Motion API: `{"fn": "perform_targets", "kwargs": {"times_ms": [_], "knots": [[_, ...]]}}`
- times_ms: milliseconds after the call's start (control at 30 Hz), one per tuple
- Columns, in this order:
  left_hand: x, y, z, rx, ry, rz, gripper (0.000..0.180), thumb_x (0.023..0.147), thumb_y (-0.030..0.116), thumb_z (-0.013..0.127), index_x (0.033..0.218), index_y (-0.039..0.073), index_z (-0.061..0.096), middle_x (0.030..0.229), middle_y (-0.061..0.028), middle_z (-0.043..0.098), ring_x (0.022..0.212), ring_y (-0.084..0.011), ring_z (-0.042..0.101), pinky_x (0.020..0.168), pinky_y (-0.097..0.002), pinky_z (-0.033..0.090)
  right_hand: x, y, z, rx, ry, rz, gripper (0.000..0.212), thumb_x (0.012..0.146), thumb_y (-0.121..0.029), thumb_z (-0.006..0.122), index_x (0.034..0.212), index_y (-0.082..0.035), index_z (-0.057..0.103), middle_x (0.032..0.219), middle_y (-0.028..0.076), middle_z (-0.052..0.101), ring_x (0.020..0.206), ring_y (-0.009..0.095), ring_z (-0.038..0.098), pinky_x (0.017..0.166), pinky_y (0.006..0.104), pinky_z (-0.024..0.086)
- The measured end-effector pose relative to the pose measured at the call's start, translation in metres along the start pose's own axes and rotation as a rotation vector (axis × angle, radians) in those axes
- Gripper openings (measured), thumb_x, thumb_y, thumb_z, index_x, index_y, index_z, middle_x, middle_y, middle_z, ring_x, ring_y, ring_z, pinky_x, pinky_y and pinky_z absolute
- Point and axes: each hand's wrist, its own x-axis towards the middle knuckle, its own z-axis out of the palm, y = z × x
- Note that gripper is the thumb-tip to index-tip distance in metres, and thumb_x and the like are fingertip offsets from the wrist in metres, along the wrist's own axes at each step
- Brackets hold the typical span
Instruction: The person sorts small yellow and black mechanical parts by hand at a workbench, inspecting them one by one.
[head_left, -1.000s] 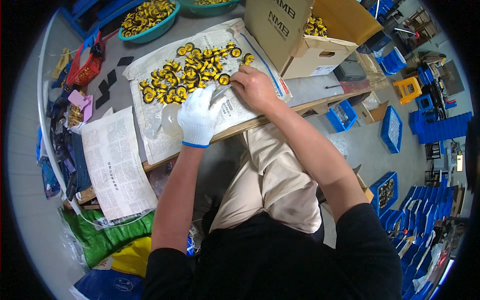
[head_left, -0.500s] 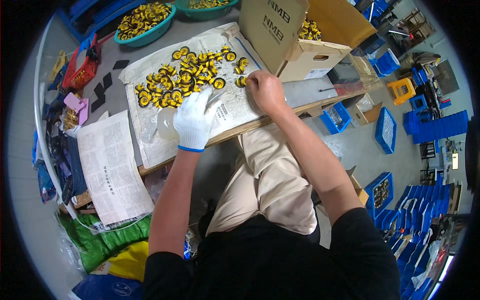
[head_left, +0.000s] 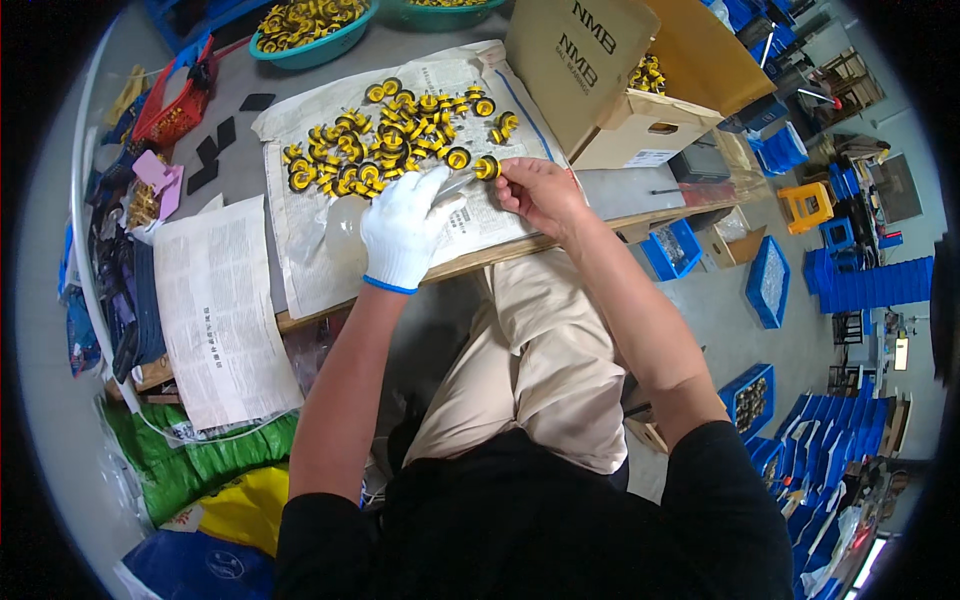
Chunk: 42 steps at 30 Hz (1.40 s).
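My left hand (head_left: 403,232), in a white knit glove with a blue cuff, is closed around a clear plastic bag (head_left: 343,230). Part of the plastic sticks out past its thumb toward the right. Bare and palm partly turned up, my right hand (head_left: 543,196) pinches a small yellow-and-black wheel part (head_left: 486,168) at its fingertips. That part is close to the plastic by the glove. Beyond both hands, a pile of similar yellow-and-black wheel parts (head_left: 393,135) lies on newspaper (head_left: 300,245) spread over the table.
A cardboard box (head_left: 625,138) with more such parts stands at the right. Two green bowls of parts, one a teal bowl (head_left: 315,52), sit at the back. A red basket (head_left: 178,105) and dark flat pieces (head_left: 208,150) lie left. Blue crates (head_left: 672,248) stand on the floor.
My right hand has moved left with the wheel part, closer to the plastic in my left hand. The whole view has shifted a little.
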Motion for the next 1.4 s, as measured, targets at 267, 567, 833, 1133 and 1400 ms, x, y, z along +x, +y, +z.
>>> {"fn": "perform_targets", "kwargs": {"times_ms": [267, 567, 833, 1133, 1400], "knots": [[0.0007, 0.0032, -0.004, 0.017, -0.094, -0.025, 0.037, 0.084, 0.035, 0.077, 0.115, 0.016, 0.074, 0.1, -0.0062, 0.069, 0.092, -0.0278, 0.069, 0.078, -0.0395, 0.055, 0.0018, 0.0024, 0.0042, -0.004, -0.065, 0.041, 0.014, 0.107, -0.011, 0.057, 0.102, 0.0, 0.064, 0.083, 0.006, 0.065, 0.068, 0.014, 0.058, 0.061, 0.0253, 0.05], [-0.0031, -0.002, 0.0017, 0.044, -0.058, 0.03, 0.031, 0.085, 0.035, 0.076, 0.11, 0.017, 0.075, 0.098, -0.0053, 0.068, 0.089, -0.027, 0.069, 0.075, -0.0404, 0.055, 0.0028, 0.0035, 0.0034, 0.002, -0.07, 0.077, 0.016, 0.108, -0.012, 0.055, 0.099, -0.001, 0.062, 0.081, 0.005, 0.062, 0.067, 0.014, 0.056, 0.059, 0.026, 0.048], [-0.0032, -0.0028, 0.0018, 0.04, -0.04, 0.049, 0.03, 0.085, 0.035, 0.077, 0.108, 0.016, 0.075, 0.095, -0.0052, 0.068, 0.086, -0.0272, 0.069, 0.074, -0.0405, 0.055, 0.001, 0.0028, 0.0077, -0.015, -0.071, 0.069, 0.02, 0.109, -0.013, 0.053, 0.093, -0.002, 0.059, 0.08, 0.005, 0.058, 0.065, 0.014, 0.05, 0.054, 0.0253, 0.039], [-0.0053, -0.0043, 0.0023, 0.032, -0.034, 0.056, 0.029, 0.086, 0.034, 0.075, 0.108, 0.015, 0.075, 0.098, -0.0061, 0.069, 0.089, -0.028, 0.069, 0.076, -0.0406, 0.055, -0.0006, 0.0021, 0.0089, 0.007, -0.081, 0.079, 0.025, 0.109, -0.015, 0.053, 0.089, -0.002, 0.058, 0.076, 0.005, 0.057, 0.061, 0.013, 0.046, 0.051, 0.0252, 0.035], [-0.0008, -0.0023, -0.0023, 0.018, -0.082, -0.008, 0.03, 0.086, 0.034, 0.075, 0.111, 0.016, 0.075, 0.099, -0.0063, 0.069, 0.091, -0.0284, 0.069, 0.077, -0.0409, 0.055, -0.0001, 0.001, 0.0067, 0.031, -0.131, 0.084, 0.025, 0.109, -0.015, 0.053, 0.088, -0.003, 0.059, 0.075, 0.004, 0.057, 0.06, 0.012, 0.044, 0.05, 0.0256, 0.034]]}}
